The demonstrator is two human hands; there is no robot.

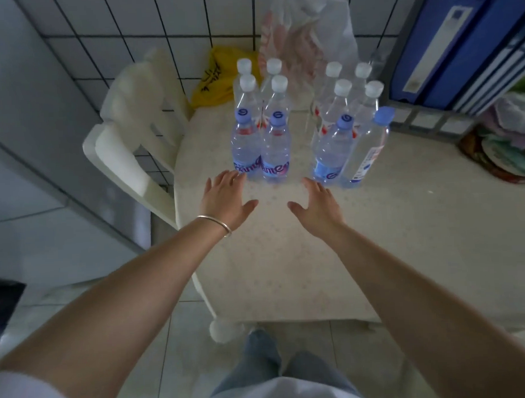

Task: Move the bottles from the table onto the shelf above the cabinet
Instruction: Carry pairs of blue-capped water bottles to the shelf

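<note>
Bare fingers [235,177] spread, empty, left hand [225,200] and right hand [318,204] hovered over cream desk [287,257], plastic bottles [300,129] stood upright just beyond fingertips, two clusters, white chair [128,150] at left.

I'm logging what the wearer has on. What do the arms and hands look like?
Both forearms are bare. The left hand has a thin silver bangle at its wrist; the right hand wears nothing. White short sleeve edges show at the frame's bottom.
</note>
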